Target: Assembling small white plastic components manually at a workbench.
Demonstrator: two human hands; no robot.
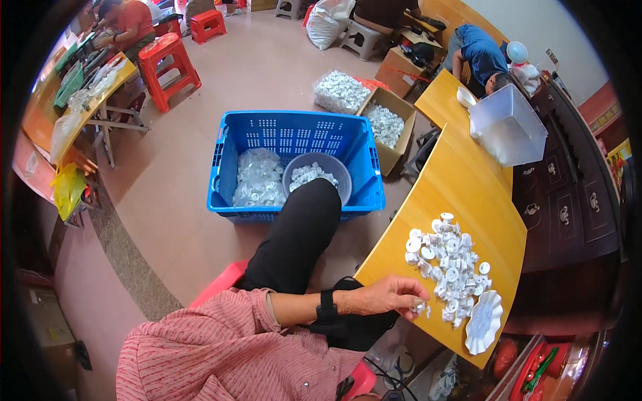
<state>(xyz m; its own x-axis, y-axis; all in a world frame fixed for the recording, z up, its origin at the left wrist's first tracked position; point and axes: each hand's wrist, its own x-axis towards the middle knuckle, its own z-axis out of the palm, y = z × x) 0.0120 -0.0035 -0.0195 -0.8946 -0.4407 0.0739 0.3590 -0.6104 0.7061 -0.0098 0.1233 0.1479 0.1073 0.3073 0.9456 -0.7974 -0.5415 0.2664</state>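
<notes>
Biggest thing's the yellow wood table (394, 257), running up the R side w/ a clear plastic bin (518, 123) toward its far end. Blue crate (364, 150) on the floor beside it, w/ a grey basin (347, 179) of white pcs inside. On the table nr the person: loose pile of white parts (451, 274), scalloped white dish (495, 321) just beside it. L hand (384, 296), strap on wrist, is at the table edge, grip narrow, pinching what looks like a small white part (419, 308), L of the pile; contact w/ table unclear. R hand out of view, can't tell its grip. Step in hand looks like handling pcs singly; next move prob. calls for a light, precise pinch, clear of the pile.
</notes>
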